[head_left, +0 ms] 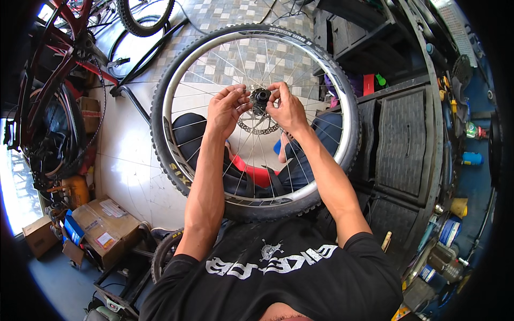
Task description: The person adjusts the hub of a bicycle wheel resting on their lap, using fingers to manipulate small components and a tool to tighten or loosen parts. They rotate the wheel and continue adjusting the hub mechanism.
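A bicycle wheel [166, 91] with a knobby black tyre and silver rim lies across my lap, facing up. Its black hub [261, 99] is at the middle, with a perforated brake disc [257, 128] showing beneath. My left hand [227, 107] is just left of the hub among the spokes, thumb and index pinched on something too small to make out, other fingers curled. My right hand [285, 108] has its fingers bent against the right side of the hub, gripping it.
A red bicycle frame [69, 53] and a loose wheel stand at left, above cardboard boxes [104, 230]. Dark drawer units [407, 139] run along my right beside a cluttered strip of tools and containers [450, 235]. Tiled floor [209, 16] shows beyond the wheel.
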Demonstrator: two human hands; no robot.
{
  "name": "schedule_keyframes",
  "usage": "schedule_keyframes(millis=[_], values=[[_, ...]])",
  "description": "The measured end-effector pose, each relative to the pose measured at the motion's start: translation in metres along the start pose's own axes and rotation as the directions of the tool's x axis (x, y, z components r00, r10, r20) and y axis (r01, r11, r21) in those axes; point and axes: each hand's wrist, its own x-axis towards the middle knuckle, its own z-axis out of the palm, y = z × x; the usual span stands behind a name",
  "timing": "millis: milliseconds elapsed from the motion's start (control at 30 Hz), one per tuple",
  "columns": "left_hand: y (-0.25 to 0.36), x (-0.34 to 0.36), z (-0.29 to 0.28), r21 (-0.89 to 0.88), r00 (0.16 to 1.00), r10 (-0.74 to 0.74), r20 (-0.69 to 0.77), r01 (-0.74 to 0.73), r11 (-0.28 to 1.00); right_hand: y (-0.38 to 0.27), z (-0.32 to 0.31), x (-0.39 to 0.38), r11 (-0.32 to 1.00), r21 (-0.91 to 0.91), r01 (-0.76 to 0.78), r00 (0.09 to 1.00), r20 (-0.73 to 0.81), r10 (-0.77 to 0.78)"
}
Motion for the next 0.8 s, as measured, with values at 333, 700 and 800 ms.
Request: schedule_keyframes(millis=[333, 700, 800], values=[[0.0019, -0.0016, 0.0039, -0.016, 1.000, 0.003, -0.004, -0.003, 1.000, -0.0041, 0.0041, 0.0032, 0.999, -0.014, -0.043, 0.999, -0.029, 0.042], [0.0033, -0.0019, 0.0041, -0.021, 1.000, 0.010, -0.007, -0.010, 1.000, -0.0031, 0.0038, 0.0025, 0.997, 0.065, -0.040, 0.997, -0.056, 0.044], [0.0028, -0.0016, 0.0034, -0.026, 1.000, 0.011, 0.003, -0.011, 1.000, -0.0033, 0.0034, 0.0008, 0.996, 0.087, -0.025, 0.997, -0.064, 0.031]])
